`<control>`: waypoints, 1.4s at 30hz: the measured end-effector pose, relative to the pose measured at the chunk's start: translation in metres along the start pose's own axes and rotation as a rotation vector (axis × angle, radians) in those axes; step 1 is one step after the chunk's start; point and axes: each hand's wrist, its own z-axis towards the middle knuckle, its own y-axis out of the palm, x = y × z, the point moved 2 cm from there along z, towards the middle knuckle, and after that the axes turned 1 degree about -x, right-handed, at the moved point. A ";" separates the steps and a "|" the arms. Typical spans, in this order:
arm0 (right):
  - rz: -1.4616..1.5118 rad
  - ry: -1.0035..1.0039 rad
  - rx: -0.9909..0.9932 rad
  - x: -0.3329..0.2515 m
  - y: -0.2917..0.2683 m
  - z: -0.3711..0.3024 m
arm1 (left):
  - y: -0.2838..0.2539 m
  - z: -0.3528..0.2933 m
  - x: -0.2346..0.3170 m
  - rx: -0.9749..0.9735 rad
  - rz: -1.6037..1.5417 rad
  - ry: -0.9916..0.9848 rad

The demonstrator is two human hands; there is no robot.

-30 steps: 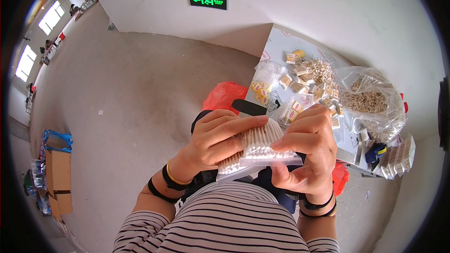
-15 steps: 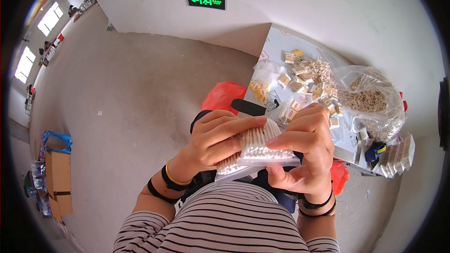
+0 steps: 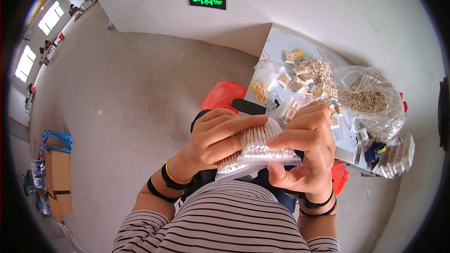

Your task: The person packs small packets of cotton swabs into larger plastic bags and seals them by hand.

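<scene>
In front of my body I hold two clear zip bags packed with white-tipped cotton swabs. The upper bag (image 3: 258, 141) overlaps the lower bag (image 3: 227, 167), and the zip edges of both face me. My left hand (image 3: 213, 136) grips them from the left, its fingers lying across the swab sticks. My right hand (image 3: 307, 143) pinches the right end of the upper bag, with the bent index finger on top and the thumb just under the zip edge. The backs of the bags are hidden by my hands.
A metal-topped table (image 3: 276, 42) holds loose swabs (image 3: 317, 71), small bundles (image 3: 298, 86), and a big plastic bag of swabs (image 3: 370, 99). Clear bags with yellow-labelled packs (image 3: 260, 89) lie near its left edge. A red plastic bag (image 3: 222, 96) hangs beside it. Cardboard boxes (image 3: 59, 173) stand far left.
</scene>
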 end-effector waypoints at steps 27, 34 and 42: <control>-0.047 -0.044 -0.007 -0.005 0.000 0.002 | -0.004 0.004 0.001 -0.006 0.028 0.037; -0.044 -0.046 -0.013 -0.006 0.000 0.002 | -0.004 0.003 0.002 -0.012 0.027 0.038; -0.040 -0.048 -0.011 -0.007 0.002 0.001 | -0.003 0.001 0.002 0.023 0.047 0.019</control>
